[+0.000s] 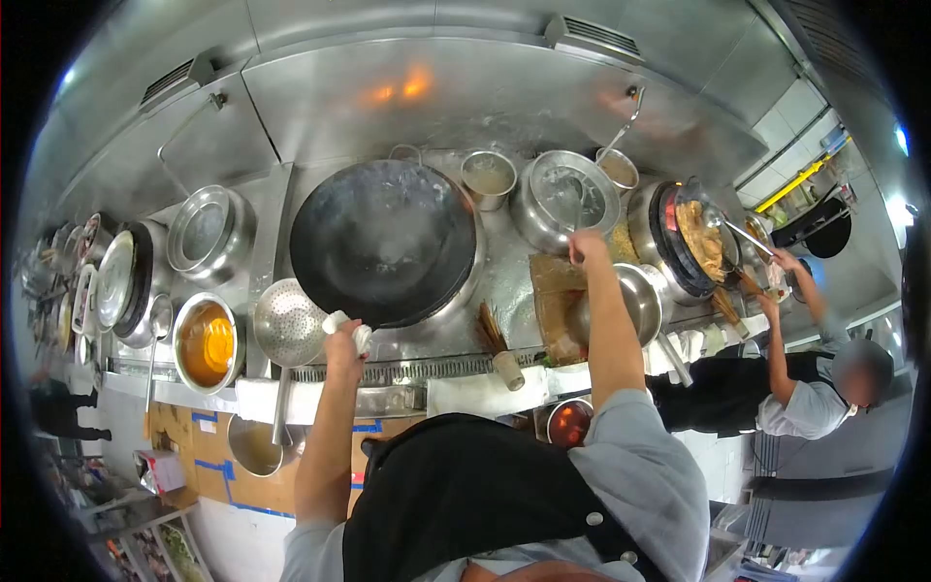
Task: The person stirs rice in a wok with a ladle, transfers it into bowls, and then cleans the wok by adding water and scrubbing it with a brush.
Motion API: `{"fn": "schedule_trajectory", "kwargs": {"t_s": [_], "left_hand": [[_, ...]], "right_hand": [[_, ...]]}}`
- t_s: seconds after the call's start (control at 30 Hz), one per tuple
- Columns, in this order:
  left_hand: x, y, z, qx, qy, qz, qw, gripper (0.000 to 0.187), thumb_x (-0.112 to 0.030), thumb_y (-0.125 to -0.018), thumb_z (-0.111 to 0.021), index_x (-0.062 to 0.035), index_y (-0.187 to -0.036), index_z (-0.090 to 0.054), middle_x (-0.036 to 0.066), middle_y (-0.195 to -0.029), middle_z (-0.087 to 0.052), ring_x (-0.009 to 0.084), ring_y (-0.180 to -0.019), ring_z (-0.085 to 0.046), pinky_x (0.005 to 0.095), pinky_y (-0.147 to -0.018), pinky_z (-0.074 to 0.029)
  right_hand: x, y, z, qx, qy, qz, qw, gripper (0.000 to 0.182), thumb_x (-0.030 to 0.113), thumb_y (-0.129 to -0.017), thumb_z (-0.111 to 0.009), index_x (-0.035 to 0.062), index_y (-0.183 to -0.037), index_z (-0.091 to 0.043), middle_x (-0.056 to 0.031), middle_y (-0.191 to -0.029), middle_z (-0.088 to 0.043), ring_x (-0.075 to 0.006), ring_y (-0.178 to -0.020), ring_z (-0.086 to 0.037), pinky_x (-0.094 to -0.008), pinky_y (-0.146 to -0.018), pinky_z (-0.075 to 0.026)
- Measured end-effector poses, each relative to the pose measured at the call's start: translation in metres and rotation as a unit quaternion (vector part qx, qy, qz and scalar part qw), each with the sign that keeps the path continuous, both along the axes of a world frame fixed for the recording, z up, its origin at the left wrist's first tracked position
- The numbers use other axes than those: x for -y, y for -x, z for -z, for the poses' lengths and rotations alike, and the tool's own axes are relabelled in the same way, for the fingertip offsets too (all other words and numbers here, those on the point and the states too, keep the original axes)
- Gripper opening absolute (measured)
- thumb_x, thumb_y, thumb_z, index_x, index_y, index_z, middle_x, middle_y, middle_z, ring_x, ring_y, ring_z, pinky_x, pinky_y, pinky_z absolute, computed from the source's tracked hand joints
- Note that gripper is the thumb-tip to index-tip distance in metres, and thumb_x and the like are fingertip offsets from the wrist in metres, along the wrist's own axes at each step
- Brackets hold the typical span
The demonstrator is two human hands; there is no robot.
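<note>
On visible pots (565,197), no readable writing or labels

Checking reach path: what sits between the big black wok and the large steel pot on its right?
Head view: a small steel pot of pale liquid stands between the wok and the large steel pot, towards the back.

A small white cloth (347,327) sits bunched in the left hand (342,351), at the near rim of the large black wok (383,240), which looks empty. A ladle handle (580,209) stands in the water-filled steel pot (565,199), gripped by the right hand (587,247).
</note>
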State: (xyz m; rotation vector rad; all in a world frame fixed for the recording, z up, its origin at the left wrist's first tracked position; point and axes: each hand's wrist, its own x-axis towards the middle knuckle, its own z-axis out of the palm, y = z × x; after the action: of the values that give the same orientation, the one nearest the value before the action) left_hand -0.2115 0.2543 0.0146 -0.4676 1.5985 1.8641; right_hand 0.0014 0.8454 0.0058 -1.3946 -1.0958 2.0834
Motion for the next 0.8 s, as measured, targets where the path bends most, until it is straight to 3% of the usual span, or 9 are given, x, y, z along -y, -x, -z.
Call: {"fn": "schedule_trajectory", "kwargs": {"t_s": [0.07,0.2,0.3,0.43,0.53,0.63,0.67,0.77,0.8], "left_hand": [[-0.005,-0.013,-0.001,-0.037,-0.013,-0.027,0.999,0.017,-0.017,-0.087,-0.072,-0.0124,-0.102,-0.064,0.001,-0.082,-0.066,0.0164,-0.064,-0.064,0.0336,-0.047,-0.043],[-0.004,0.007,0.021,-0.003,0.006,0.008,1.000,0.028,-0.025,-0.089,-0.073,-0.0178,-0.114,-0.062,-0.001,-0.095,-0.066,0.0178,-0.084,-0.063,0.0412,-0.068,-0.045],[0.001,0.019,-0.011,0.096,0.001,0.033,0.995,0.030,-0.028,-0.089,-0.074,-0.0188,-0.115,-0.063,-0.001,-0.096,-0.066,0.0181,-0.087,-0.062,0.0418,-0.070,-0.044],[0.010,0.032,0.021,0.012,-0.052,0.046,0.998,0.022,-0.020,-0.087,-0.073,-0.0144,-0.106,-0.064,0.002,-0.086,-0.065,0.0192,-0.074,-0.064,0.0391,-0.060,-0.048],[0.012,0.023,0.016,-0.036,-0.088,0.002,0.995,0.016,-0.013,-0.086,-0.071,-0.0107,-0.100,-0.063,0.004,-0.082,-0.066,0.0195,-0.065,-0.064,0.0360,-0.050,-0.047],[0.009,0.014,0.014,-0.036,-0.090,-0.005,0.995,0.014,-0.011,-0.087,-0.069,-0.0082,-0.100,-0.063,0.004,-0.076,-0.065,0.0188,-0.057,-0.062,0.0339,-0.045,-0.044],[0.010,0.014,0.014,-0.029,-0.098,-0.002,0.995,0.015,-0.011,-0.087,-0.069,-0.0079,-0.101,-0.063,0.004,-0.075,-0.064,0.0186,-0.056,-0.061,0.0336,-0.045,-0.044],[0.016,0.013,0.015,-0.029,-0.099,0.003,0.995,0.017,-0.008,-0.088,-0.069,-0.0063,-0.104,-0.064,0.004,-0.077,-0.064,0.0182,-0.057,-0.061,0.0349,-0.046,-0.045],[0.017,0.013,0.018,-0.038,-0.100,0.001,0.994,0.016,-0.008,-0.088,-0.069,-0.0061,-0.103,-0.063,0.004,-0.079,-0.064,0.0182,-0.060,-0.062,0.0353,-0.049,-0.047]], "right_hand": [[0.032,-0.006,-0.016,-0.117,0.162,0.111,0.974,0.014,0.016,-0.096,-0.063,0.0096,-0.086,-0.057,-0.0030,-0.070,-0.056,-0.0140,-0.057,-0.056,-0.0281,-0.053,-0.049],[0.088,-0.027,0.012,-0.310,0.179,0.090,0.929,0.015,0.018,-0.101,-0.059,0.0111,-0.089,-0.053,0.0000,-0.070,-0.055,-0.0141,-0.056,-0.053,-0.0296,-0.052,-0.043],[0.132,-0.054,0.015,-0.374,0.201,0.075,0.902,0.019,0.022,-0.104,-0.057,0.0119,-0.089,-0.053,0.0002,-0.069,-0.054,-0.0141,-0.056,-0.052,-0.0307,-0.052,-0.043],[0.193,-0.082,-0.017,-0.332,0.133,0.030,0.933,0.025,0.026,-0.105,-0.055,0.0102,-0.085,-0.053,0.0011,-0.072,-0.054,-0.0130,-0.056,-0.051,-0.0308,-0.053,-0.044],[0.222,-0.097,-0.025,-0.300,0.146,0.004,0.943,0.013,0.025,-0.102,-0.060,0.0158,-0.102,-0.052,0.0004,-0.075,-0.055,-0.0140,-0.056,-0.051,-0.0316,-0.050,-0.042],[0.266,-0.112,-0.050,-0.247,0.064,-0.019,0.967,0.014,0.023,-0.101,-0.063,0.0160,-0.105,-0.051,0.0008,-0.075,-0.055,-0.0142,-0.056,-0.051,-0.0316,-0.050,-0.042],[0.278,-0.119,-0.056,-0.232,0.063,-0.017,0.971,0.029,0.019,-0.099,-0.065,0.0135,-0.125,-0.054,0.0002,-0.075,-0.055,-0.0143,-0.054,-0.051,-0.0317,-0.048,-0.042],[0.313,-0.137,-0.070,-0.132,-0.052,-0.049,0.989,0.030,0.013,-0.098,-0.064,0.0095,-0.127,-0.054,-0.0011,-0.073,-0.054,-0.0148,-0.051,-0.050,-0.0319,-0.043,-0.040],[0.326,-0.138,-0.083,-0.079,-0.102,-0.061,0.990,0.062,0.005,-0.095,-0.064,0.0099,-0.153,-0.044,-0.0030,-0.074,-0.057,-0.0165,-0.050,-0.053,-0.0331,-0.042,-0.042]]}}
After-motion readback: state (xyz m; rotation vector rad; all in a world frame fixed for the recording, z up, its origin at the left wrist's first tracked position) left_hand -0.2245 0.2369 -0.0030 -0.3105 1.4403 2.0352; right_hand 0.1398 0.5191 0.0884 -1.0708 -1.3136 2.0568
